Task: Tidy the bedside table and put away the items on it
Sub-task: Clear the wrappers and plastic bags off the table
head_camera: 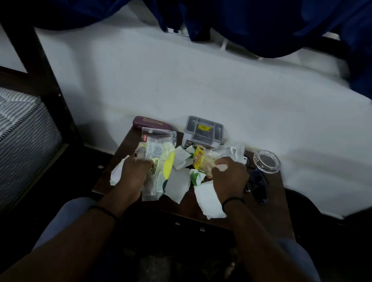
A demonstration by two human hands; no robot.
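Plastic packet (156, 165) gripped in left hand (133, 170) fingers; right hand (229, 177) fingers curled on wrappers (203, 162).

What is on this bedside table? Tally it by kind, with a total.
Packets: 2, a green packet gripped by the left hand and a yellow packet gripped by the right hand
Paper scraps: 5 that can be told apart
Maroon case: 1
Grey box: 1
Clear lid: 1
Dark blue thing, too dim to name: 1
Total: 11
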